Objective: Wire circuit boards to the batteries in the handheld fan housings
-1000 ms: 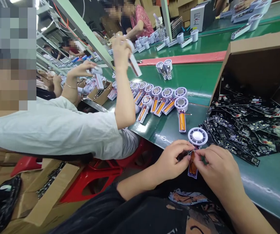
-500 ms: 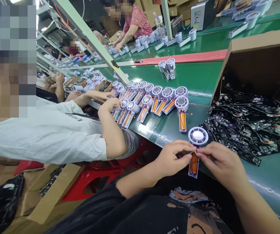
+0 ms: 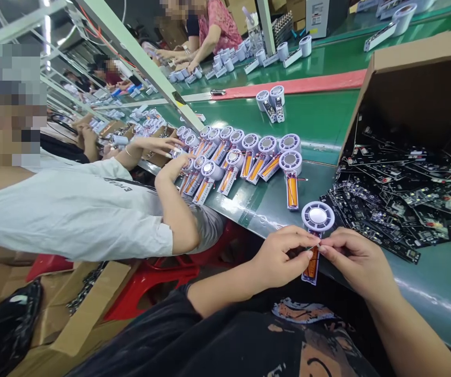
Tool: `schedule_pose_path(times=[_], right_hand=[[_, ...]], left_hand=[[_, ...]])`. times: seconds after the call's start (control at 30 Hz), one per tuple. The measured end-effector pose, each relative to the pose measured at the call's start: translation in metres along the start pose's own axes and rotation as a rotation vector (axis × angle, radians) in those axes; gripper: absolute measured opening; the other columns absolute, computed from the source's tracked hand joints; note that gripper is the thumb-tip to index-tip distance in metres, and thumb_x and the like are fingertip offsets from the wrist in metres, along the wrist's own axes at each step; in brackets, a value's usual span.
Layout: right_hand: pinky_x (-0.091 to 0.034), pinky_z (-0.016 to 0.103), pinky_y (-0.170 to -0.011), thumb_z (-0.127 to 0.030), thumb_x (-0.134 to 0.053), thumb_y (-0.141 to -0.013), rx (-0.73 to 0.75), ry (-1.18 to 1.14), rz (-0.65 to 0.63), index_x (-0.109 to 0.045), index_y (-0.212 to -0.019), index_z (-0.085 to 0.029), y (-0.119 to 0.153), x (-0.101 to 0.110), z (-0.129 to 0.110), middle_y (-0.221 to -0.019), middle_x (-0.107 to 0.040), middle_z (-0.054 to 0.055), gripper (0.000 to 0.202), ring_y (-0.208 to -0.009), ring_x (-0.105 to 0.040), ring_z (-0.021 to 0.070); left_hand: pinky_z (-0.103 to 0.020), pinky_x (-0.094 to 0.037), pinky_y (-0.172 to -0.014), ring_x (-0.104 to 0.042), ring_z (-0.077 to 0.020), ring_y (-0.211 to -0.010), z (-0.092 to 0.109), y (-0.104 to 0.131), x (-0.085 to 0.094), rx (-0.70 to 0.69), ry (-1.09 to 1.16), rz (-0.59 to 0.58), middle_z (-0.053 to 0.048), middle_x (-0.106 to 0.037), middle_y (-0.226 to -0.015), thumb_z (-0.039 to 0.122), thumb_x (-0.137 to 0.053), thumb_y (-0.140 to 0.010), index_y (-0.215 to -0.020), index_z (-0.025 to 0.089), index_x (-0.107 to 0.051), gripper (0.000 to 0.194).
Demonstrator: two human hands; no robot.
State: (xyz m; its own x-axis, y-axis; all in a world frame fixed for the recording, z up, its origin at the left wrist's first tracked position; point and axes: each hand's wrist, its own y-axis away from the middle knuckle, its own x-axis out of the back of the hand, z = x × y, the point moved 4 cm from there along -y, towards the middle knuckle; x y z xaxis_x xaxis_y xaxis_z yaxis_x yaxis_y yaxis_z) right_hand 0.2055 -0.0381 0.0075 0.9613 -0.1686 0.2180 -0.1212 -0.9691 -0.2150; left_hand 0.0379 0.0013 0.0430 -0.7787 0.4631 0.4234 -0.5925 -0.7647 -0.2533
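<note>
A handheld fan (image 3: 318, 215) with a round lavender head lies at the table's edge in front of me. Its handle is open and shows an orange battery (image 3: 310, 268) with dark wire across it. Over the top of that handle, my left hand (image 3: 284, 256) pinches a thin wire between thumb and forefinger. My right hand (image 3: 356, 259) meets it fingertip to fingertip, thumb and forefinger also closed on the thin wire. The fingers cover the wire's ends and part of the handle.
On the right, a cardboard box (image 3: 421, 52) spills black circuit boards (image 3: 402, 201) onto the table. Another open fan (image 3: 291, 178) and rows of more fans stand ahead and left. A co-worker in a white shirt (image 3: 72, 209) sits at my left, reaching among the fans. A green conveyor belt (image 3: 319, 120) runs beyond.
My hands stay at the fan, fingertips shifting slightly and drawing closer together. The co-worker's hands move a little among the fans. The view has tilted slightly.
</note>
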Motion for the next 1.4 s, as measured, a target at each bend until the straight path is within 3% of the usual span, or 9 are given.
schedule_pose_path(times=[0.23, 0.4, 0.53, 0.63, 0.83, 0.93, 1.03, 1.2, 1.4], right_hand=[[-0.046, 0.025, -0.051, -0.049, -0.072, -0.083, -0.082, -0.044, 0.004, -0.074, -0.076, -0.022, -0.005, -0.002, 0.009, -0.07, -0.065, 0.003, 0.027, -0.06, -0.058, 0.0132], [-0.043, 0.024, -0.054, -0.052, -0.072, -0.081, -0.064, -0.075, 0.136, -0.064, -0.08, -0.023, 0.005, 0.008, 0.002, -0.068, -0.053, -0.002, 0.03, -0.06, -0.049, 0.0117], [-0.038, 0.025, -0.051, -0.056, -0.061, -0.087, -0.074, 0.112, -0.169, -0.059, -0.069, -0.022, 0.025, -0.005, -0.016, -0.063, -0.055, 0.0, 0.038, -0.056, -0.049, 0.0129], [-0.038, 0.028, -0.051, -0.061, -0.063, -0.081, -0.252, 0.228, -0.181, -0.06, -0.065, -0.022, 0.031, -0.008, -0.017, -0.06, -0.059, 0.002, 0.042, -0.056, -0.052, 0.0157], [-0.05, 0.029, -0.058, -0.069, -0.062, -0.081, -0.606, -0.351, -0.245, -0.067, -0.079, -0.018, 0.035, -0.015, -0.004, -0.069, -0.066, 0.004, 0.051, -0.056, -0.059, 0.0143], [-0.042, 0.025, -0.048, -0.067, -0.068, -0.079, -0.697, -0.515, -0.262, -0.067, -0.082, -0.017, 0.042, -0.021, -0.002, -0.061, -0.06, -0.001, 0.051, -0.046, -0.05, 0.0091], [-0.038, 0.023, -0.044, -0.066, -0.072, -0.076, -0.72, -0.575, -0.242, -0.067, -0.085, -0.017, 0.046, -0.024, -0.001, -0.058, -0.057, -0.002, 0.05, -0.043, -0.047, 0.0078], [-0.029, 0.022, -0.04, -0.066, -0.078, -0.069, -0.796, -0.63, -0.316, -0.068, -0.079, -0.016, 0.047, -0.026, 0.0, -0.05, -0.052, -0.003, 0.052, -0.038, -0.041, 0.0064], [-0.019, 0.021, -0.039, -0.065, -0.082, -0.06, -0.862, -0.708, -0.264, -0.067, -0.076, -0.016, 0.041, -0.015, -0.005, -0.047, -0.047, -0.005, 0.053, -0.036, -0.034, 0.0044]], left_hand=[[-0.034, -0.058, -0.086, -0.068, -0.0201, -0.098, -0.001, 0.0, -0.002, 0.018, 0.031, 0.003, -0.011, -0.072, -0.105, 0.022, -0.06, -0.088, -0.106, 0.016, -0.074, 0.023], [-0.037, -0.054, -0.089, -0.06, -0.022, -0.103, -0.015, 0.007, -0.005, 0.214, 0.428, -0.029, -0.01, -0.056, -0.125, 0.053, -0.059, -0.09, -0.118, 0.022, -0.07, 0.043], [-0.047, -0.048, -0.105, -0.054, -0.0288, -0.121, -0.014, 0.028, -0.019, 0.232, 0.591, -0.095, -0.013, -0.036, -0.151, 0.073, -0.052, -0.086, -0.146, 0.026, -0.047, 0.076], [-0.054, -0.032, -0.121, -0.035, -0.0356, -0.145, -0.002, 0.038, -0.027, 0.118, 0.635, -0.261, -0.012, -0.021, -0.164, 0.081, -0.047, -0.085, -0.157, 0.026, -0.03, 0.092], [-0.042, -0.049, -0.105, -0.06, -0.0222, -0.116, -0.011, 0.017, 0.0, 0.047, 0.3, -0.011, -0.012, -0.054, -0.138, 0.035, -0.052, -0.098, -0.135, 0.024, -0.055, 0.039], [-0.038, -0.052, -0.097, -0.06, -0.0198, -0.104, -0.016, 0.001, 0.002, 0.0, 0.001, -0.09, -0.009, -0.061, -0.118, 0.018, -0.056, -0.088, -0.126, 0.021, -0.061, 0.038], [-0.039, -0.051, -0.098, -0.058, -0.022, -0.106, -0.016, -0.007, -0.007, -0.041, -0.169, -0.202, -0.008, -0.059, -0.111, 0.022, -0.067, -0.081, -0.12, 0.02, -0.065, 0.039], [-0.037, -0.051, -0.089, -0.059, -0.0217, -0.096, -0.016, -0.008, -0.013, -0.041, -0.389, -0.125, -0.008, -0.063, -0.101, 0.025, -0.07, -0.081, -0.088, 0.017, -0.069, 0.01], [-0.032, -0.052, -0.086, -0.068, -0.0171, -0.089, -0.013, -0.013, 0.004, -0.073, -0.332, -0.153, -0.004, -0.075, -0.095, 0.02, -0.059, -0.093, -0.097, 0.02, -0.07, 0.012]])
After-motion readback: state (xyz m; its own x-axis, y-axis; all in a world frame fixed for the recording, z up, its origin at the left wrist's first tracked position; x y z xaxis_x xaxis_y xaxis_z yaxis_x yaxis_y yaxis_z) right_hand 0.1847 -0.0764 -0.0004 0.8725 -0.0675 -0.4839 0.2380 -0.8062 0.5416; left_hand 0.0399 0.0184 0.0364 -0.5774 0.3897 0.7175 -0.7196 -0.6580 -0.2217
